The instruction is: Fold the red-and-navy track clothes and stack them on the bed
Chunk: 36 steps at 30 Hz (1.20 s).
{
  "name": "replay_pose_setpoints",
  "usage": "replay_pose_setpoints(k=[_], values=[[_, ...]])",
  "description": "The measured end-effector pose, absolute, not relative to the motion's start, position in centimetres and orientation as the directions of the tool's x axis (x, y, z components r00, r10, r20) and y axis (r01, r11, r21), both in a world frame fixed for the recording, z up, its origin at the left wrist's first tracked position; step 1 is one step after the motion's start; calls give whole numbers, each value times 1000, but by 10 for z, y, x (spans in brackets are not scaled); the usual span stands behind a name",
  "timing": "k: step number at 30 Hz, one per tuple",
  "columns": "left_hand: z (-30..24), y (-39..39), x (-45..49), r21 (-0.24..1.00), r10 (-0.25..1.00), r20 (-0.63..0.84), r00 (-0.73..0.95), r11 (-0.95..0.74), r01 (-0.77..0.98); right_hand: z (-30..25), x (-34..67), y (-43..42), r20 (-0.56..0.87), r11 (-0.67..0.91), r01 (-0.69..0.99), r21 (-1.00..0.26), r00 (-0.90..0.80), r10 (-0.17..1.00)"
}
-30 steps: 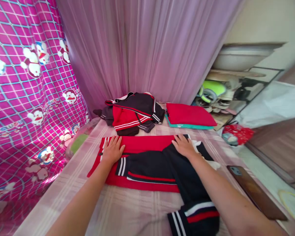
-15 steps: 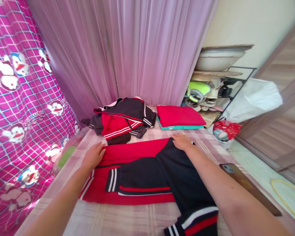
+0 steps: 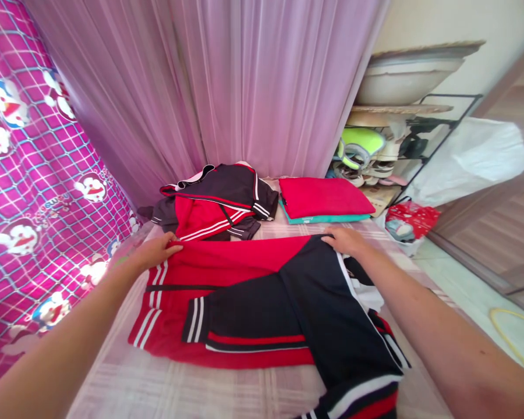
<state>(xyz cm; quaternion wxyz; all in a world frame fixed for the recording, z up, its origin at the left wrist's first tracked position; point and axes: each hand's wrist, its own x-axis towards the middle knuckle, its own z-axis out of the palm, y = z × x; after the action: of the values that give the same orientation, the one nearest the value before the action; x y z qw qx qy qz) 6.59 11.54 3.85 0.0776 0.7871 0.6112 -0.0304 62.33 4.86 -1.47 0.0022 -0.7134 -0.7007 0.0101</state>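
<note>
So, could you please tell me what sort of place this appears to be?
Probably a bedroom at home: a striped jacket lies on a plaid sheet, a mauve curtain hangs behind, and shoes are stored beside it.

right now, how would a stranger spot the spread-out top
Find the purple curtain, then the checked cloth before it. On it, in front of the crumpled clothes, lies the top. Unlike them and the folded red cloth, it is spread out, a dark striped sleeve across its red body.
</note>
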Motion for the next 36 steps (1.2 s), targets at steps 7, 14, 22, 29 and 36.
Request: replay_pose_setpoints(k=[7, 14, 22, 29, 36], values=[[11, 125, 97, -46, 975, -16, 220, -220, 974, -11, 583, 43, 107, -140, 988, 72, 131, 986], [-37, 77, 118, -30, 869, 200, 454, -457, 889, -29, 489, 19, -14, 148, 979, -139, -152, 988], [-56, 69, 99, 134, 819, 323, 474, -536, 834, -44, 495, 7, -128, 55, 989, -136, -73, 989], [-22, 65, 112, 137, 900, 186, 393, -420, 897, -45, 490, 5, -65, 47, 990, -133, -56, 996], [-10, 58, 101, 108, 852, 127, 507, -520, 847, -47, 491, 6, -53, 42, 990, -138, -50, 997]])
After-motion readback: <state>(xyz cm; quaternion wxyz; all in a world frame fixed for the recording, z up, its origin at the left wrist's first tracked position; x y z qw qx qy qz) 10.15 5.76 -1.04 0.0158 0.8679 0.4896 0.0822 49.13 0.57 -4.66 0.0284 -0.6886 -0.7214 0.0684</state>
